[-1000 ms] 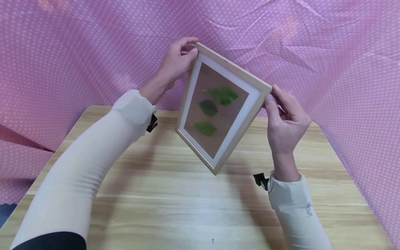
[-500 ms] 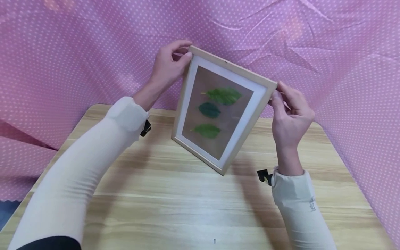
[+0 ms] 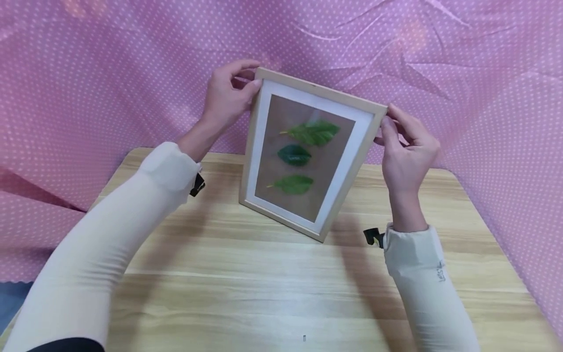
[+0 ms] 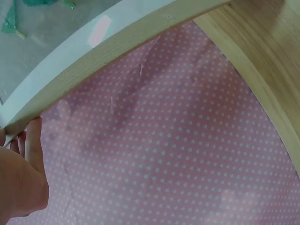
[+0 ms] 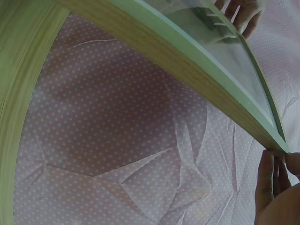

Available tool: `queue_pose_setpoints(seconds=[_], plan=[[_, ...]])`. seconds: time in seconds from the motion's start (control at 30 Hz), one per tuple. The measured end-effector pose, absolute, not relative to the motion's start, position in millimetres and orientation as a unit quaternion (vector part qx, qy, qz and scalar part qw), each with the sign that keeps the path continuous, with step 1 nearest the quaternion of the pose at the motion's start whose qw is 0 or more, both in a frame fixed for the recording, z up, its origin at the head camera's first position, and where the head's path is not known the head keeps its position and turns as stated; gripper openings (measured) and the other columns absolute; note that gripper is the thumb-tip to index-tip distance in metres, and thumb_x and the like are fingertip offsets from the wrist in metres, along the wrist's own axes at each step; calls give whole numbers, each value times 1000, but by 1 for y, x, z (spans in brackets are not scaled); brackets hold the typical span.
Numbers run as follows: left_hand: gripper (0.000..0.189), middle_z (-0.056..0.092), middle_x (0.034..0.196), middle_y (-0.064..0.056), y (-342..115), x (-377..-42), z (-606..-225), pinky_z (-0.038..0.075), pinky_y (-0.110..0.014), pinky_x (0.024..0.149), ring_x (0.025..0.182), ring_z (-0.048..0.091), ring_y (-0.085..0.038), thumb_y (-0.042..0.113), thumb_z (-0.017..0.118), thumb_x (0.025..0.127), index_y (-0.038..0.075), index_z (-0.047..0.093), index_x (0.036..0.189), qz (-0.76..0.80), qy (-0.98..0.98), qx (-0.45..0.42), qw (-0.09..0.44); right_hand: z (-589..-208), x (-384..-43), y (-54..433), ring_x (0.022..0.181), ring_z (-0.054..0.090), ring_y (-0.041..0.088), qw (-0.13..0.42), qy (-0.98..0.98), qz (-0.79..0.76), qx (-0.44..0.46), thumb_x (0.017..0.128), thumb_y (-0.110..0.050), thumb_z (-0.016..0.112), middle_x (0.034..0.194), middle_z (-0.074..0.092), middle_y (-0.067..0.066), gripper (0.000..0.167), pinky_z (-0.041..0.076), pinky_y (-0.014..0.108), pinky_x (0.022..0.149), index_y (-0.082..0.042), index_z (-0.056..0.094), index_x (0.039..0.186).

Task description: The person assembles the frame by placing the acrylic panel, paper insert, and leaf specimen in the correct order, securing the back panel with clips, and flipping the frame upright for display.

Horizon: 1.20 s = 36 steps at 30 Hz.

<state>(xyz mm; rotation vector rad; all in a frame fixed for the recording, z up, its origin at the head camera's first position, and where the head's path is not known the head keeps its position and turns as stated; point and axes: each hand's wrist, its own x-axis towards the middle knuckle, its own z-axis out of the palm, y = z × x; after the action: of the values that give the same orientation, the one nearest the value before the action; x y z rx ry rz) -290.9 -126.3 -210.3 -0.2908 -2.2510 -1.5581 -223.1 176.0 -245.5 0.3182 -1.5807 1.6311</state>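
Note:
A light wooden picture frame (image 3: 311, 87) stands tilted over the table, with a white mat and three green leaves (image 3: 294, 155) on a brown ground under its clear front. My left hand (image 3: 228, 95) pinches its upper left corner between thumb and fingers. At the upper right corner, my right hand (image 3: 406, 154) pinches the frame the same way. In the left wrist view the frame's side (image 4: 93, 65) runs up from the fingers; the right wrist view has the opposite side (image 5: 197, 79) in the right hand's grip. Whether the lower edge touches the table cannot be told.
A wood-grain table (image 3: 211, 293) lies below, with a tiny dark-edged piece (image 3: 304, 338) near its front. Pink dotted cloth (image 3: 132, 58) hangs behind and at both sides. Black clips (image 3: 374, 237) stick out from the sleeve cuffs.
The frame has turned to face me more squarely and its top edge is more level. My left hand has moved left and down; my right hand has shifted slightly right and up.

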Motion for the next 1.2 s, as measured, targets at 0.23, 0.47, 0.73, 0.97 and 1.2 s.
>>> queue_pose_setpoints(seconds=[0.23,0.47,0.73,0.97,1.2], plan=[[35,68,114,-12,-130,-281,-211,65,-26,67,90,62,-17,6,71,95,9,68,130,-555,-802,-98,200,-242,-236,180,79,72,17,404,-651,628,134,92,7,68,98,74,15,19,65,24,64,0,78,107],[33,67,111,-12,-135,-276,-211,66,-31,66,88,63,-17,7,71,95,8,69,128,-547,-805,-98,209,-237,-253,180,81,72,15,368,-663,645,94,91,6,69,101,75,15,18,63,20,63,-1,78,105],[33,68,109,-12,-137,-271,-214,65,-26,62,83,64,-17,8,72,94,8,68,127,-542,-807,-96,214,-237,-268,183,83,71,13,354,-701,614,84,94,2,67,105,75,12,19,63,19,64,-5,78,109],[33,66,108,-12,-137,-268,-216,66,-29,63,84,64,-18,8,72,94,6,67,126,-546,-805,-101,209,-236,-276,184,82,70,14,344,-717,601,79,96,0,66,108,75,12,20,63,19,66,-7,78,111],[33,66,110,-11,-139,-269,-217,66,-31,66,86,64,-18,9,71,96,6,65,128,-526,-818,-105,209,-236,-279,182,83,71,13,339,-712,609,86,94,5,63,108,75,12,24,63,19,67,-3,77,112]])
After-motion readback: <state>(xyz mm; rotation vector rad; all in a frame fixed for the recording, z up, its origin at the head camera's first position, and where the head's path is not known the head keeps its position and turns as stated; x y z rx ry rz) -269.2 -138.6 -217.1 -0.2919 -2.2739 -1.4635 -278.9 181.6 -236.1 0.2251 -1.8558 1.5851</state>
